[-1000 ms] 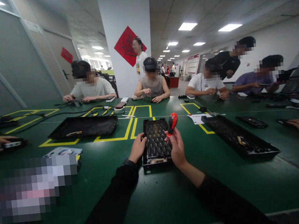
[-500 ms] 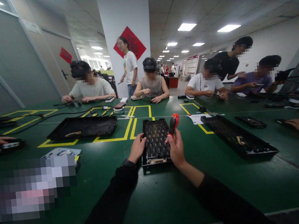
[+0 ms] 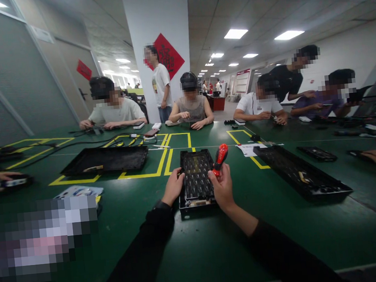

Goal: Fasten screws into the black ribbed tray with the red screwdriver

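A black rectangular case (image 3: 196, 175) with rows of small shiny marks inside lies in front of me, its long side pointing away. My left hand (image 3: 174, 187) grips its left edge, thumb over the rim. At the opposite edge, my right hand (image 3: 223, 186) is closed round a screwdriver (image 3: 221, 156) with a red and black handle. The handle leans up and to the right above the fingers; its shaft is hidden. A pale strip shows at the case's near end.
A wide black tray (image 3: 105, 161) lies to the left, a long black tray (image 3: 299, 170) to the right. Near the right tray are a white paper (image 3: 246, 150) and a flat black part (image 3: 317, 153). Co-workers sit across the green table (image 3: 199, 255); other people's hands show at both sides.
The screwdriver handle has tipped slightly further right in my right hand. My left hand and the case keep their places. Behind the table, the standing person has turned and shifted slightly left.
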`<state>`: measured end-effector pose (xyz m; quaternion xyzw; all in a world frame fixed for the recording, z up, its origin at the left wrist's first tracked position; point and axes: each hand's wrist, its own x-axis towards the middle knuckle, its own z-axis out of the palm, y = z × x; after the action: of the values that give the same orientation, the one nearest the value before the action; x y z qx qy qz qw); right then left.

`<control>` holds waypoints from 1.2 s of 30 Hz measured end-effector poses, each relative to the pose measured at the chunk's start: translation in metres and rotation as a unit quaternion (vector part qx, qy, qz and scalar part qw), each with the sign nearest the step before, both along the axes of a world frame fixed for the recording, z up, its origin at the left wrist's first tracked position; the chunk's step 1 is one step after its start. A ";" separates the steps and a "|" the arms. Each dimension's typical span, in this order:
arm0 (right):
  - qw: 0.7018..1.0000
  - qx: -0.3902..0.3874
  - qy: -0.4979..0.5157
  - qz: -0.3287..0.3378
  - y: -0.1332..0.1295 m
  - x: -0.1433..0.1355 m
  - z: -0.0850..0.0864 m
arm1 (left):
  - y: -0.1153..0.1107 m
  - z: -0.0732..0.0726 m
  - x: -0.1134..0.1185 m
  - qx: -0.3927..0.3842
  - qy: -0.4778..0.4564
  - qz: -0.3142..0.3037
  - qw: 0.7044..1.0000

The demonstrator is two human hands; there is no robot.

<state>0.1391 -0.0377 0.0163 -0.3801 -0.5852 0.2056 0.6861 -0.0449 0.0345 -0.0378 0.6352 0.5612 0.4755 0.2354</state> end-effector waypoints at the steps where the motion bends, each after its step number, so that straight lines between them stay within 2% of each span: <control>1: 1.000 0.000 -0.002 -0.012 0.000 0.000 0.000 | 0.000 0.000 0.000 0.000 0.000 -0.001 1.000; 4: 1.000 -0.011 0.001 -0.001 -0.001 0.000 0.002 | 0.000 0.001 0.000 0.000 0.001 0.001 1.000; 14: 0.982 -0.022 0.112 0.148 0.001 -0.001 0.003 | 0.001 0.000 0.001 -0.003 -0.021 0.002 1.000; 19: 0.984 -0.026 0.100 0.143 -0.003 -0.001 0.002 | 0.001 0.000 0.001 0.000 -0.013 0.001 1.000; 28: 0.997 -0.006 0.056 0.056 0.000 0.001 -0.001 | 0.000 0.001 0.001 0.000 -0.017 0.001 1.000; 36: 0.987 -0.019 0.105 0.118 0.000 -0.004 0.001 | -0.003 -0.002 0.000 0.013 -0.017 0.011 1.000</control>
<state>0.1353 -0.0380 0.0175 -0.2979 -0.5468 0.3349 0.7072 -0.0449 0.0311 -0.0395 0.6236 0.5581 0.4960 0.2316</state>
